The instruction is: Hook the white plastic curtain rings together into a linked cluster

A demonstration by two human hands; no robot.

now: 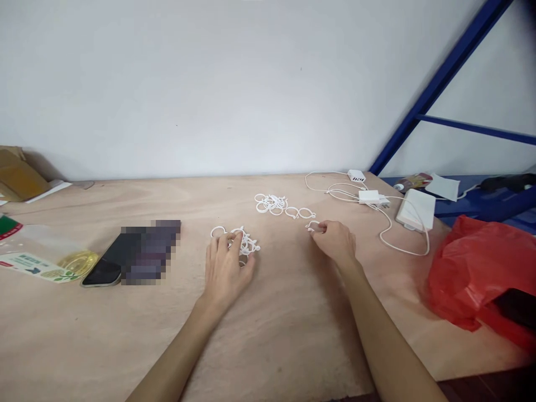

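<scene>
My left hand rests over a small pile of white curtain rings, its fingers curved and the thumb apart from them. The fingers hide part of this pile, and one ring pokes out past the fingertips. To the right, my right hand pinches a single white curtain ring at the tabletop, with much of it covered by the fingers. Farther back lies a second heap of white curtain rings. Two rings lie side by side at that heap's right end, each with a small eyelet.
On the left of the wooden table lie a black phone and a clear plastic bag. White cables run from a charger near a white box. A red plastic bag sits at the right edge, near a blue frame.
</scene>
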